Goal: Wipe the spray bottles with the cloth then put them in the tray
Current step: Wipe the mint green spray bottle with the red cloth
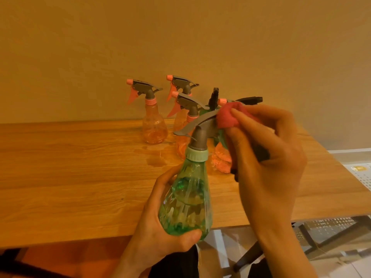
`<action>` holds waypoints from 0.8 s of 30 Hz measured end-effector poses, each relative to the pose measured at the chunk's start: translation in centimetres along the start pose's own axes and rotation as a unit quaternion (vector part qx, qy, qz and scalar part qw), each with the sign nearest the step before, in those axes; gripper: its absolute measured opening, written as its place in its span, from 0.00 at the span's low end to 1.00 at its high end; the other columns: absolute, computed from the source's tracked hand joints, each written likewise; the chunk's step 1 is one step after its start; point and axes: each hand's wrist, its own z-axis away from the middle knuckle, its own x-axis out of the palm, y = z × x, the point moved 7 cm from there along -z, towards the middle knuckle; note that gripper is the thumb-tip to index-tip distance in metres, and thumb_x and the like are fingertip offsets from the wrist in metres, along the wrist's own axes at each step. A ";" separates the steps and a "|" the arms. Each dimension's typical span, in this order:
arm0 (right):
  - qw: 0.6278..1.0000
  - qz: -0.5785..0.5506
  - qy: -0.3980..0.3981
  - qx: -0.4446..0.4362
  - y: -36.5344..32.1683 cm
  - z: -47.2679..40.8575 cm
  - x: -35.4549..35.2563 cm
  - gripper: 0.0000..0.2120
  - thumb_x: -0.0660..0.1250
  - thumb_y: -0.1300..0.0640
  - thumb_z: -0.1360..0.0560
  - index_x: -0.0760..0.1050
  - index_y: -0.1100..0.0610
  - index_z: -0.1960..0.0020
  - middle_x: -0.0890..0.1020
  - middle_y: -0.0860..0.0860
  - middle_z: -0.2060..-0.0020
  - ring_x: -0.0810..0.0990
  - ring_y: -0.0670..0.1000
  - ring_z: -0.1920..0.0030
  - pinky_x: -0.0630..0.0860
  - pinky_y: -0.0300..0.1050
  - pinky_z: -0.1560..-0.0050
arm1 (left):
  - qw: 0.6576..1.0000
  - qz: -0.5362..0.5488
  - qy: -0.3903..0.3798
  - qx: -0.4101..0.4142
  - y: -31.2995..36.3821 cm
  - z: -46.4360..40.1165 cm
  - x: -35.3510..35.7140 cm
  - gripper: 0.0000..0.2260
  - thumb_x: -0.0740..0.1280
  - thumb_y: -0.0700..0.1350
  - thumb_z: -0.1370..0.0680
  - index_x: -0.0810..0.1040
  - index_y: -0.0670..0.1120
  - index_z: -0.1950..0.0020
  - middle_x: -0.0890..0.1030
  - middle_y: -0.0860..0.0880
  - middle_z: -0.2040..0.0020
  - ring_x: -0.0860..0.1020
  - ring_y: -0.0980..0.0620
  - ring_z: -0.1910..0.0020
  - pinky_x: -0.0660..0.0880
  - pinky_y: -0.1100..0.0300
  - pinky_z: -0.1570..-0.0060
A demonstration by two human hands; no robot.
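Left hand [160, 227] wrapped round the belly of the green bottle [186, 205], held up off the desk [80, 177] and tipped a bit, probably so the sprayer top faces the other hand. Right hand [267, 163] pinching a bunched red cloth [227, 117] against the front of the grey sprayer head [202, 122], so wiping the nozzle end right now. Further back, pink bottles [153, 125] standing near the wall, presumably waiting their turn. No tray visible anywhere, can't tell where that is.

A wooden table [80, 177] spreads beneath and ahead of my hands. Beyond it stands a plain tan wall [180, 37]. Warm light tints everything.
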 end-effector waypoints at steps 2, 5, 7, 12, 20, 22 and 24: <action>1.000 -0.005 0.005 0.015 0.3 -0.2 -0.3 0.14 0.72 0.62 0.23 0.80 0.58 0.38 0.78 0.53 0.42 0.78 0.47 0.40 0.78 0.41 0.42 | 1.000 -0.002 -0.003 -0.002 -0.1 0.1 0.1 0.41 0.78 0.48 0.41 0.70 0.71 0.32 0.79 0.59 0.37 0.79 0.53 0.35 0.78 0.64 0.44; 0.999 -0.014 0.010 0.029 0.7 -0.3 -0.5 0.13 0.71 0.62 0.22 0.81 0.58 0.38 0.79 0.53 0.42 0.80 0.50 0.42 0.80 0.45 0.45 | 1.000 0.004 -0.009 -0.001 -0.1 0.0 0.4 0.41 0.78 0.47 0.40 0.70 0.71 0.32 0.79 0.60 0.36 0.79 0.53 0.35 0.78 0.63 0.44; 0.999 -0.011 0.012 0.031 1.0 -0.4 -0.7 0.12 0.71 0.62 0.22 0.81 0.59 0.38 0.79 0.54 0.42 0.79 0.48 0.42 0.79 0.43 0.45 | 1.000 0.008 -0.011 0.000 -0.1 0.1 0.4 0.40 0.78 0.47 0.40 0.70 0.71 0.32 0.79 0.60 0.37 0.79 0.54 0.35 0.78 0.63 0.44; 1.000 0.002 -0.005 0.017 0.9 -0.1 -0.5 0.13 0.71 0.61 0.22 0.81 0.58 0.38 0.78 0.52 0.42 0.78 0.46 0.40 0.79 0.42 0.44 | 1.000 0.016 -0.007 0.012 0.0 -0.2 0.2 0.40 0.77 0.48 0.40 0.70 0.71 0.32 0.79 0.58 0.36 0.78 0.52 0.34 0.78 0.62 0.44; 0.999 0.017 -0.009 -0.027 0.0 0.3 0.1 0.13 0.71 0.61 0.23 0.81 0.58 0.39 0.78 0.53 0.43 0.79 0.51 0.41 0.79 0.42 0.44 | 0.999 0.027 -0.015 0.015 0.1 -0.3 0.2 0.39 0.77 0.47 0.39 0.70 0.69 0.31 0.78 0.57 0.35 0.78 0.50 0.34 0.78 0.60 0.43; 0.998 0.033 -0.012 -0.055 -0.7 0.1 0.6 0.13 0.72 0.62 0.23 0.81 0.59 0.39 0.78 0.56 0.43 0.79 0.53 0.40 0.79 0.43 0.44 | 0.999 0.037 -0.018 0.013 0.0 -0.2 0.3 0.39 0.76 0.46 0.38 0.70 0.67 0.30 0.78 0.56 0.35 0.77 0.49 0.33 0.79 0.58 0.43; 0.995 0.052 -0.021 -0.081 -0.9 0.5 0.8 0.13 0.72 0.62 0.23 0.81 0.61 0.39 0.78 0.58 0.42 0.79 0.56 0.41 0.79 0.45 0.44 | 0.999 0.046 -0.017 0.014 0.1 -0.1 0.3 0.40 0.76 0.46 0.38 0.70 0.66 0.29 0.78 0.55 0.34 0.77 0.47 0.32 0.79 0.57 0.43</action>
